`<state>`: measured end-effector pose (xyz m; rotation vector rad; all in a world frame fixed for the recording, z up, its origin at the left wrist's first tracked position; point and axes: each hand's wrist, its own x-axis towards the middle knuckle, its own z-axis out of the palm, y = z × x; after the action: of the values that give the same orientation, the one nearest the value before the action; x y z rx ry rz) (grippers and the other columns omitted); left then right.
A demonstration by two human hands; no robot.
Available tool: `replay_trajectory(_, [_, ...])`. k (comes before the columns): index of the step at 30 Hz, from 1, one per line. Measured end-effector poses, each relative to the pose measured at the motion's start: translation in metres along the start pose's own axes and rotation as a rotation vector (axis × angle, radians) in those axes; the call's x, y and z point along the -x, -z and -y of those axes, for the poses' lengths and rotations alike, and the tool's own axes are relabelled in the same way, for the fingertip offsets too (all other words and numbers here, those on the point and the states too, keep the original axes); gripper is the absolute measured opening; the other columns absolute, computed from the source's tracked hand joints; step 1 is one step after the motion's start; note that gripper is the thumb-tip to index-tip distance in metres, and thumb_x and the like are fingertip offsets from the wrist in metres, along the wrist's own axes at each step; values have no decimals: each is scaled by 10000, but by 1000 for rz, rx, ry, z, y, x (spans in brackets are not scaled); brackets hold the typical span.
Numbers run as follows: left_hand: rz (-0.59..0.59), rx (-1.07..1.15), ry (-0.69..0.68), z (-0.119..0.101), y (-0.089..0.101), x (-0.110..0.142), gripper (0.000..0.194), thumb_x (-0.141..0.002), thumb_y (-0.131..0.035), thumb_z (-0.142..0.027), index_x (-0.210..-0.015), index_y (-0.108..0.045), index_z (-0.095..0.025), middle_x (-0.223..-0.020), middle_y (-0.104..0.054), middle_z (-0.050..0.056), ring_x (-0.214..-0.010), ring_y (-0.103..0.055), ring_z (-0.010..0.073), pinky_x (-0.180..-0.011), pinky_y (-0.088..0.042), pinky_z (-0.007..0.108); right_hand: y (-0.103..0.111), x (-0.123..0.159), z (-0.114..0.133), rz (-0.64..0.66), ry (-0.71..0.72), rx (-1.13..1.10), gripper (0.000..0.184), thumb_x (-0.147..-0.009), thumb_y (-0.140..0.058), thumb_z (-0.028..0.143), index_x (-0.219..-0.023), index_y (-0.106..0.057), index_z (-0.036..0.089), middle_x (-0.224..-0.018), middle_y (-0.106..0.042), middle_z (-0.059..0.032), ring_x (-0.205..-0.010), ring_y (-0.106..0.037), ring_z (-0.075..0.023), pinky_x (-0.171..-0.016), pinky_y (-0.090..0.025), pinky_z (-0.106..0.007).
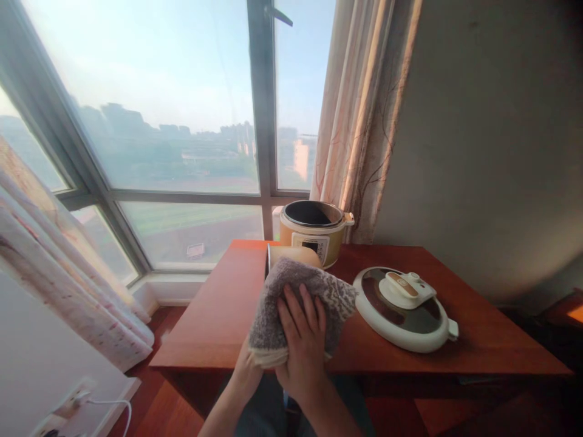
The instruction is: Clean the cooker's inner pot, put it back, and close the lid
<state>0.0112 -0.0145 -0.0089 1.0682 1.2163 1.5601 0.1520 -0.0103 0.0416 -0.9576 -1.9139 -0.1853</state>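
A grey towel with a patterned white-and-grey end is draped over a beige, rounded pot. The pot lies tilted on its side, its rim at the left; the towel covers most of it. My right hand presses down on the towel with its fingers laid along the cloth, thumb near the pale hem. My left hand reaches under the towel's lower left corner, its fingers hidden by the cloth. Just behind stands a multicooker body with a dark open cavity and a front control panel.
The cooker's round white lid, with a dark top and a handle, rests on the reddish wooden table to the right. Past the table are a large window and a curtain. A plugged-in white cable is at lower left.
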Motion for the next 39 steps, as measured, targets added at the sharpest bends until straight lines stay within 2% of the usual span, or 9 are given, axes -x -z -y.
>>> replay_trajectory(4, [181,-142,-17,-15,-15,7,534,-774,-627,-687,-674,-718,-170,-757,-713,93,-840,-626,283,-798,-517,352,21,-73,-9,133,-112,21,563,-824,-490,243,-1382,-536,183,-1506,-498,-57,-1435,-342,-272,-1188,-174,-479])
replay_trajectory(8, [105,-116,2,-17,-16,14,627,-760,-579,-773,-649,-699,-167,-685,-673,79,-790,-618,266,-745,-513,328,26,-138,-19,491,-218,130,393,-891,-468,334,-1229,-633,219,-1275,-677,-90,-1214,-577,-270,-1054,-374,-428])
replay_trajectory(12, [85,1,29,-1,-4,18,573,-792,-616,-698,-863,-775,-152,-864,-742,116,-905,-645,303,-838,-522,378,11,-172,-33,638,-278,158,354,-858,-487,374,-1085,-707,213,-1043,-751,-131,-989,-692,-313,-834,-492,-407])
replay_trajectory(16, [161,-179,-135,13,3,18,586,-811,-596,-696,-954,-805,-167,-996,-761,137,-949,-645,318,-902,-499,387,-7,-185,-45,705,-286,150,377,-853,-487,399,-1118,-713,255,-1070,-755,-108,-1000,-697,-311,-787,-504,-378])
replay_trajectory(19, [273,-226,-265,15,-1,17,650,-880,-458,-712,-933,-813,-171,-906,-762,126,-837,-644,293,-839,-516,371,-14,-189,-50,730,-281,153,373,-851,-496,395,-1117,-717,252,-1076,-756,-108,-998,-700,-305,-787,-503,-368])
replay_trajectory(26, [191,-253,-340,13,-9,23,648,-915,-413,-686,-922,-811,-174,-814,-745,103,-743,-621,261,-776,-513,341,-3,-177,-41,637,-214,156,337,-886,-478,372,-1061,-717,211,-1035,-751,-130,-961,-694,-302,-816,-486,-383])
replay_trajectory(32, [306,-253,-348,14,-11,29,599,-940,-419,-636,-961,-794,-169,-854,-737,98,-733,-605,239,-758,-491,313,19,-137,-27,456,-98,92,406,-911,-494,327,-1284,-610,215,-1319,-650,-73,-1226,-552,-249,-1080,-348,-381])
replay_trajectory(36, [258,-248,-300,14,-15,27,620,-933,-418,-650,-840,-781,-157,-726,-700,79,-681,-573,223,-723,-485,305,25,-101,-25,272,-8,5,557,-888,-508,292,-1431,-501,169,-1511,-491,-60,-1401,-382,-245,-1206,-169,-414])
replay_trajectory(39, [193,-246,-212,8,-20,21,666,-894,-431,-707,-716,-756,-154,-634,-664,59,-617,-535,202,-647,-471,291,25,-71,-25,207,22,-11,650,-848,-501,269,-1485,-429,166,-1579,-392,-42,-1469,-277,-254,-1223,-124,-452])
